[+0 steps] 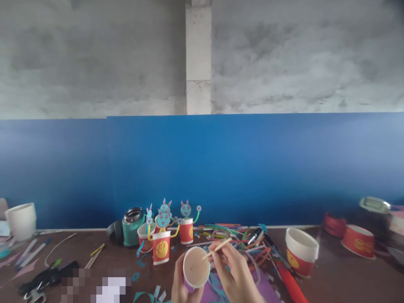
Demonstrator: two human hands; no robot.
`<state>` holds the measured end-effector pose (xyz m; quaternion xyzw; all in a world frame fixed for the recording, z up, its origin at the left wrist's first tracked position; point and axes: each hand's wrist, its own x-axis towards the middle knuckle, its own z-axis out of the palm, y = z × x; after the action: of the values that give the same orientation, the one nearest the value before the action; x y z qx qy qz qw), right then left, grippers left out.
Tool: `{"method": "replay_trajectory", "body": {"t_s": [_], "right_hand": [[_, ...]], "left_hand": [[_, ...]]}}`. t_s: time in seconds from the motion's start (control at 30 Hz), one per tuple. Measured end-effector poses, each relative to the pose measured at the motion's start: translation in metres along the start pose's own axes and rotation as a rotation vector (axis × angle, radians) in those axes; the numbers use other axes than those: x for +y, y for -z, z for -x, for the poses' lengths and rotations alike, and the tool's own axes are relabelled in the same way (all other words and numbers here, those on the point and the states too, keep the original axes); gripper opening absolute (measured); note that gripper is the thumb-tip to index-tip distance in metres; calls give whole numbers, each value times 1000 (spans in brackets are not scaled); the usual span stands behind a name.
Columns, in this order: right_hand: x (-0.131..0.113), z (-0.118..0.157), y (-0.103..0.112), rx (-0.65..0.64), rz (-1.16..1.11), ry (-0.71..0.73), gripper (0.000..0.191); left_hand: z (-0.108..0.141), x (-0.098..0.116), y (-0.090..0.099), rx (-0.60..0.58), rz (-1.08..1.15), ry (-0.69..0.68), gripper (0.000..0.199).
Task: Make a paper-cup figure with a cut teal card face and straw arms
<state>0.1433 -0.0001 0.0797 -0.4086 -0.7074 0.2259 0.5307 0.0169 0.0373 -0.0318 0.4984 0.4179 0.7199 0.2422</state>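
Observation:
A paper cup (196, 267), its open mouth turned up toward the camera, is gripped by my left hand (179, 283). Two small dark spots show inside it. Between the thumb and fingers of my right hand (233, 269) is a thin wooden stick (222, 245), whose lower end reaches over the cup's right rim. Just beyond my hands stand red and white paper cups (161, 248) with blue cat-like paper faces (163, 219) and bent yellow or green arms. Purple paper (263, 288) and blue scraps lie beneath my hands.
A teal flask (132, 227) stands behind left. Colored sticks (217, 231) are heaped at the back. Stacked bowls (302, 250) and a red roll (290, 283) are on the right. Pens (33, 254) and a black strap (49, 277) lie left. A blue partition (202, 168) backs the table.

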Motion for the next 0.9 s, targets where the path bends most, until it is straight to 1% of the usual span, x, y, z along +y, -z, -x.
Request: {"method": "replay_trajectory", "body": {"t_s": [0.1, 0.17, 0.33, 0.47, 0.57, 0.67, 0.73, 0.83, 0.9], "right_hand": [[-3, 0, -1, 0, 24, 26, 26], [-4, 0, -2, -3, 20, 45, 26], [-3, -1, -2, 22, 38, 87, 24], [-4, -1, 0, 6, 70, 101, 23], [-5, -1, 1, 15, 108, 115, 22], [-7, 0, 2, 41, 128, 145, 19], [-8, 0, 2, 44, 132, 163, 19], [-7, 0, 3, 38, 147, 179, 18], [-6, 0, 4, 34, 157, 188, 17]], "left_hand": [[-1, 5, -2, 1, 38, 61, 56], [-1, 7, -3, -6, 61, 78, 56], [-2, 6, -3, 30, -3, 17, 55], [-2, 2, -2, 51, -8, 7, 55], [-2, 2, 0, 35, -42, -2, 57], [-3, 4, -1, 4, -29, 20, 57], [-3, 7, -2, 28, 7, 30, 57], [-3, 11, -5, 88, 36, 8, 56], [-2, 13, -5, 90, 37, 9, 57]]}}
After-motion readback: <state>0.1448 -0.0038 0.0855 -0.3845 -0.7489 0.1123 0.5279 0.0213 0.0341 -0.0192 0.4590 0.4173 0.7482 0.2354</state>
